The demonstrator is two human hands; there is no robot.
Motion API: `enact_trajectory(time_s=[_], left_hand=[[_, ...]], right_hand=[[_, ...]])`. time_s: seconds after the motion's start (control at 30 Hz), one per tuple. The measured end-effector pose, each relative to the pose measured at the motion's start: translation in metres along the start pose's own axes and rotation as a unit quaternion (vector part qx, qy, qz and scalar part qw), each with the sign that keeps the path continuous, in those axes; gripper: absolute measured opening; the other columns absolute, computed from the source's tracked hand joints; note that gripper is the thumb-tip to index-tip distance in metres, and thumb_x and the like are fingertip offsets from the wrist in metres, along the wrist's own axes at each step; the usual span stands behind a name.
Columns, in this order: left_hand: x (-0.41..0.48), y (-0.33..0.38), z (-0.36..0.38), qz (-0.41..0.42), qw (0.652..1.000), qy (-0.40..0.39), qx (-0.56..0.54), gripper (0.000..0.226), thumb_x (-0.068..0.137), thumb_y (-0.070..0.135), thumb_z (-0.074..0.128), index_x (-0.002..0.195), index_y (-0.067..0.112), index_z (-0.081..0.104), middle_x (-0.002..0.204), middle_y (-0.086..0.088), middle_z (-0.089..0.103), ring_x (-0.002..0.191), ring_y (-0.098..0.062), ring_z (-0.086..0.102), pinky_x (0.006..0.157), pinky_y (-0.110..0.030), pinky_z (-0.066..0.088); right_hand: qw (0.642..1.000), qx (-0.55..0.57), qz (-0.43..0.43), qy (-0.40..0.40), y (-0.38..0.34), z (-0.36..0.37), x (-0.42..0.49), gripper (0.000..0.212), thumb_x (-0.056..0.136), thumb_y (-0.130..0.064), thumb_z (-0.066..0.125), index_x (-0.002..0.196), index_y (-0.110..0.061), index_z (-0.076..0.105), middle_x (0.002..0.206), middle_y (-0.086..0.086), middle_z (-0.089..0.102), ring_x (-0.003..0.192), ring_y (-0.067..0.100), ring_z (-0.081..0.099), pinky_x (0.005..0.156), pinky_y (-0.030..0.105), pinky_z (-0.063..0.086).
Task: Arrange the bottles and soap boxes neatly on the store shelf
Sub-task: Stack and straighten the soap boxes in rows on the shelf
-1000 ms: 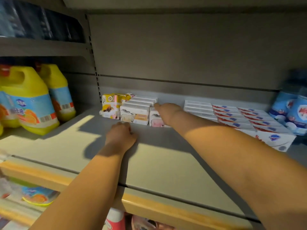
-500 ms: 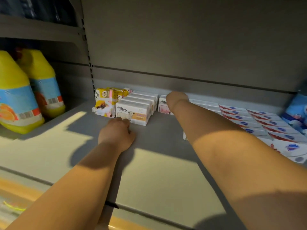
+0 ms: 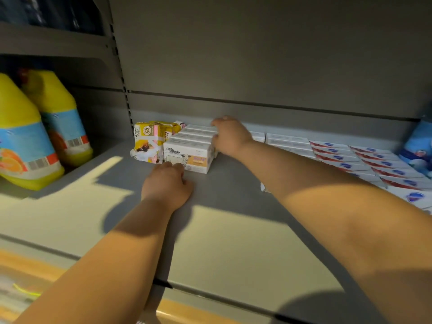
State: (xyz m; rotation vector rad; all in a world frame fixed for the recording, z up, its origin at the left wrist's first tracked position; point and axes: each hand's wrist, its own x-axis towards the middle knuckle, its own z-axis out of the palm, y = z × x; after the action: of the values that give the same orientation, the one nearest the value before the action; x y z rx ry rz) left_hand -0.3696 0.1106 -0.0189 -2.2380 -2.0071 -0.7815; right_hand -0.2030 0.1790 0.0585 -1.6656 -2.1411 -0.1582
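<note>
Well to the left of the white cardboard soap box printed with a sheep (image 3: pixel 189 157), two yellow plastic bottles with blue labels (image 3: pixel 63 120) are seen standing on the grey metal shelf (image 3: pixel 233 230), one behind the other. Touching the sheep box's left side, crumpled yellow-and-white soap packets (image 3: pixel 147 143) are found, near the back wall.

The sheep box itself is set at the front of a row of plain white soap boxes (image 3: pixel 198 133) that runs back from it to the wall. Just in front of the sheep box, the left hand (image 3: pixel 167 185) is rested on the shelf as a closed fist, nothing being held; its knuckles are pressed to the lower front face of the box.

Against the right side of the row behind the sheep box, the right hand (image 3: pixel 230 136) is laid, its fingers reached over the rearmost boxes. Whether a box is gripped there cannot be told.

Further right of the sheep box, flat white cartons (image 3: pixel 287 139) are lined up, then rows of red, white and blue soap boxes (image 3: pixel 374 160). Farthest from it, at the right edge, blue-and-white packages (image 3: pixel 418 146) are partly seen.
</note>
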Motion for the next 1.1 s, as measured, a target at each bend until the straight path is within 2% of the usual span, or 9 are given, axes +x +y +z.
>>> enact_trajectory(time_s=[0.07,0.17,0.3,0.43,0.6,0.8,0.9,1.0,1.1], left_hand=[[0.0,0.001,0.0,-0.002,1.0,-0.002,-0.009,0.016,0.083,0.024,0.052,0.091,0.012,0.058,0.1,-0.009,0.055,0.103,-0.029,0.048,0.074,-0.031,0.038],[-0.001,0.001,0.0,0.0,1.0,0.001,-0.005,0.015,0.083,0.024,0.052,0.09,0.013,0.058,0.099,-0.01,0.055,0.102,-0.029,0.049,0.072,-0.029,0.036],[0.0,0.001,0.0,0.001,1.0,0.001,-0.002,0.013,0.083,0.023,0.052,0.089,0.013,0.058,0.098,-0.009,0.056,0.099,-0.029,0.05,0.071,-0.029,0.038],[0.0,0.001,-0.002,-0.001,1.0,-0.006,0.002,0.013,0.084,0.025,0.051,0.086,0.014,0.057,0.095,-0.007,0.056,0.091,-0.027,0.051,0.07,-0.03,0.041],[-0.001,0.001,-0.006,0.006,1.0,-0.02,0.002,0.015,0.084,0.027,0.053,0.083,0.013,0.056,0.094,-0.009,0.057,0.088,-0.025,0.049,0.07,-0.028,0.038],[-0.012,0.012,-0.013,-0.019,0.998,-0.056,0.032,0.013,0.09,0.026,0.049,0.095,0.015,0.055,0.103,-0.01,0.06,0.096,-0.028,0.054,0.08,-0.036,0.048],[-0.017,0.031,-0.011,-0.022,0.992,-0.058,-0.106,0.023,0.09,0.011,0.05,0.112,0.011,0.058,0.112,-0.01,0.061,0.103,-0.027,0.057,0.09,-0.035,0.045],[-0.022,0.054,-0.01,-0.003,0.966,-0.136,-0.218,0.028,0.09,0.004,0.045,0.1,0.024,0.062,0.098,0.005,0.062,0.087,-0.011,0.058,0.067,-0.02,0.042],[-0.025,0.074,-0.016,-0.047,0.949,-0.156,-0.269,0.035,0.085,-0.003,0.042,0.081,0.028,0.058,0.079,0.01,0.059,0.071,-0.005,0.054,0.056,-0.019,0.04]], right_hand=[[0.995,0.047,-0.085,-0.027,-0.015,0.008,-0.012,0.047,0.091,-0.02,0.052,0.135,-0.005,0.046,0.141,0.013,0.043,0.131,0.027,0.037,0.105,0.028,0.03],[0.989,-0.027,-0.116,-0.093,-0.02,0.027,-0.028,0.064,0.093,-0.035,0.052,0.145,-0.006,0.029,0.153,0.011,0.026,0.142,0.023,0.021,0.114,0.032,0.021],[0.988,-0.07,-0.128,-0.043,-0.012,0.031,-0.041,0.06,0.094,-0.031,0.052,0.143,-0.004,0.029,0.154,0.013,0.022,0.143,0.025,0.017,0.114,0.031,0.014],[0.997,0.005,-0.074,-0.018,-0.013,0.028,-0.064,0.054,0.092,-0.029,0.056,0.138,-0.007,0.037,0.141,0.016,0.04,0.126,0.032,0.041,0.102,0.033,0.034],[0.991,0.122,0.037,0.029,-0.005,0.018,-0.123,0.055,0.086,-0.034,0.061,0.135,-0.022,0.04,0.117,0.014,0.049,0.105,0.032,0.052,0.085,0.034,0.044],[0.973,0.219,0.069,0.029,0.021,-0.003,-0.189,0.055,0.085,-0.032,0.064,0.133,-0.024,0.039,0.122,0.007,0.043,0.109,0.025,0.048,0.09,0.033,0.042],[0.953,0.286,0.1,0.019,0.03,-0.01,-0.203,0.059,0.083,-0.035,0.067,0.133,-0.02,0.039,0.125,0.004,0.049,0.11,0.02,0.049,0.094,0.033,0.043],[0.92,0.355,0.167,0.007,0.032,-0.012,-0.204,0.044,0.08,-0.036,0.07,0.112,-0.011,0.053,0.11,0.01,0.062,0.099,0.028,0.06,0.085,0.038,0.05],[0.887,0.42,0.188,0.028,0.033,-0.017,-0.202,0.042,0.079,-0.03,0.072,0.105,-0.001,0.054,0.107,0.018,0.063,0.099,0.034,0.06,0.087,0.046,0.051]])
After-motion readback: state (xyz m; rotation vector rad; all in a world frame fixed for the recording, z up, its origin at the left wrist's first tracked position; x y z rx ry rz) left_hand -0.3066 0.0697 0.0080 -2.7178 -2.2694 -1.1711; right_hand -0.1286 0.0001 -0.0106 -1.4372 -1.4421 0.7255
